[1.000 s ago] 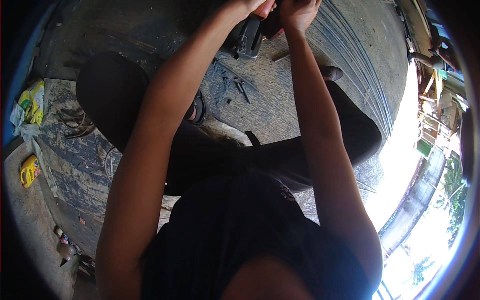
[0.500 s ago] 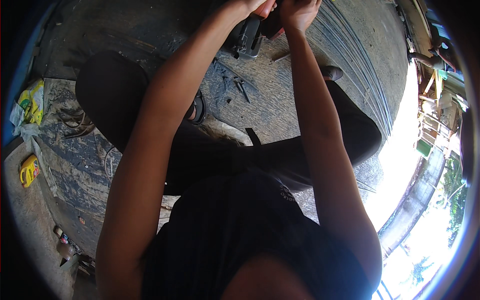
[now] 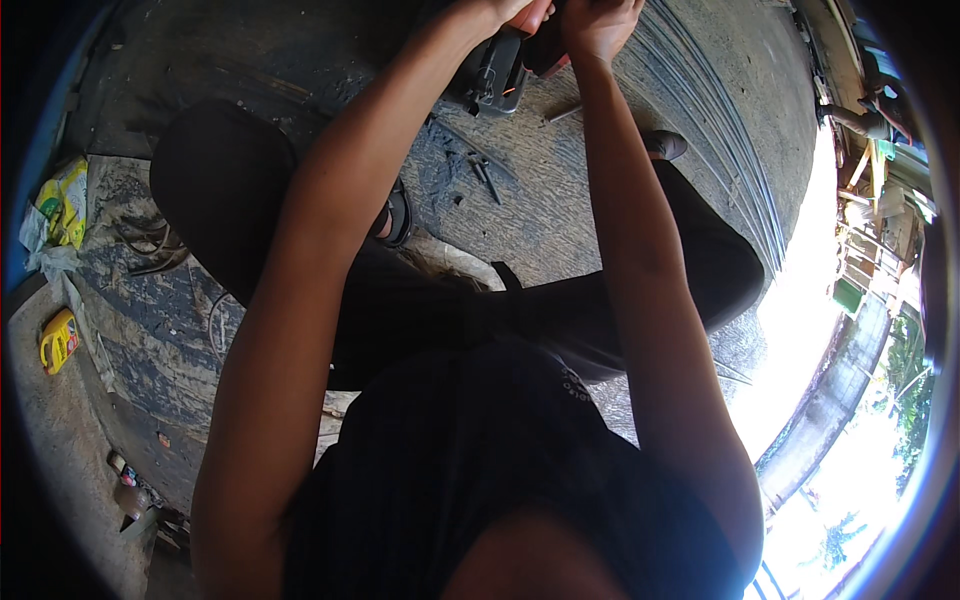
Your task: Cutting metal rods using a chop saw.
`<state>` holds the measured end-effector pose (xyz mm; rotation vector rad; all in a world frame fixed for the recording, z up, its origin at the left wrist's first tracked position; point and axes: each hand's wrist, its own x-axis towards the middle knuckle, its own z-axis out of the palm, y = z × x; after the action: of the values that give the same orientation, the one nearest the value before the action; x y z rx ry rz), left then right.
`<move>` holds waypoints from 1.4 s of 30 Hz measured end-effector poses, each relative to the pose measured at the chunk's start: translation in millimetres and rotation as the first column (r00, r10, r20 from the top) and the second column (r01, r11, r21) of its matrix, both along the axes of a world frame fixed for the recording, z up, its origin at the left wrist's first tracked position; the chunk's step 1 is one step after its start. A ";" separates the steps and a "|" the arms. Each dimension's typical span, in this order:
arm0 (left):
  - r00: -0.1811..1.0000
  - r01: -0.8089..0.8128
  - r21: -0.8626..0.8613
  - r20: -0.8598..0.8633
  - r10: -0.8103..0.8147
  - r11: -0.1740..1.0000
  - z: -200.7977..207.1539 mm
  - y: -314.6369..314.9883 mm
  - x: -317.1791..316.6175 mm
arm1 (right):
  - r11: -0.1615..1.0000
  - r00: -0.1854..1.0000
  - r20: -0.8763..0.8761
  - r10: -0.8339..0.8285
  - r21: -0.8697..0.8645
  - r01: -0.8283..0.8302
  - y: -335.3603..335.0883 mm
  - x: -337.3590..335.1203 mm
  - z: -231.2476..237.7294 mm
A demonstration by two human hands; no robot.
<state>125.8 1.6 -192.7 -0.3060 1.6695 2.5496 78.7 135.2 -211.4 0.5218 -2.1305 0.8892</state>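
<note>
At the upper edge, between my outstretched arms, is a red and black power tool [image 3: 497,75], partly cut off by the picture. A thin metal wire or clip shows on its dark lower part, and a small orange glow is on it. My left hand [image 3: 508,10] is closed around a red part of it. Close by, my right hand [image 3: 598,28] is closed beside the tool's red side; its fingers are mostly out of sight, so what it grips is hidden. A short rod [image 3: 563,114] lies on the floor below the tool.
Long thin metal rods [image 3: 715,110] run along the floor at right. Small dark pieces [image 3: 484,178] lie between my crossed legs. To the left are a yellow bag [image 3: 68,205] and a yellow bottle [image 3: 59,341]. Another person [image 3: 885,108] is at the far right.
An orange glow has appeared on the power tool's dark lower part, and that part has shifted very slightly. My arms are almost still.
</note>
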 end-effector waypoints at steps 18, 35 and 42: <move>0.999 -0.048 -0.038 -0.023 0.047 0.998 2.6 3.4 2.3 | 1.000 0.997 -0.075 0.012 0.029 -0.009 1.2 -0.6 0.9; 0.998 -0.060 -0.052 -0.018 0.060 0.997 3.3 7.7 3.9 | 1.000 0.999 0.040 0.019 -0.010 -0.018 5.4 1.1 0.4; 0.997 -0.059 -0.020 -0.040 0.058 0.998 1.8 9.5 4.5 | 0.999 0.999 0.018 0.030 -0.015 -0.029 5.8 3.3 1.3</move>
<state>130.3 11.0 -191.0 -0.3134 1.7274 2.5979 82.0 141.0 -210.1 0.5408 -2.1356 0.9286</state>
